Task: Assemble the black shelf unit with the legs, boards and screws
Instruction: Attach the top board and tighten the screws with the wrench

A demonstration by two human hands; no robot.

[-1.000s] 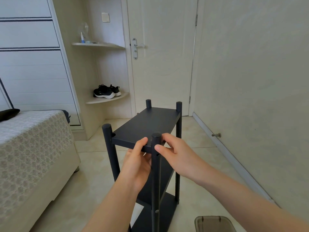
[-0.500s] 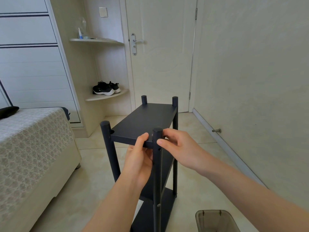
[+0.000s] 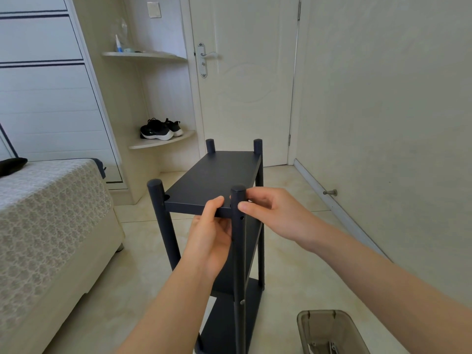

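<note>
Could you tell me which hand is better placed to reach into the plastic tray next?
Probably the right hand: the tray lies on its side, while the left hand grips the top board.

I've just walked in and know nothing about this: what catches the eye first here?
A black shelf unit stands mid-frame, with two bare hands at its near corner. The left hand holds the front edge of the top board, and the right hand grips the top of the front leg. Beyond, black sneakers sit on a corner shelf left of the door.
</note>
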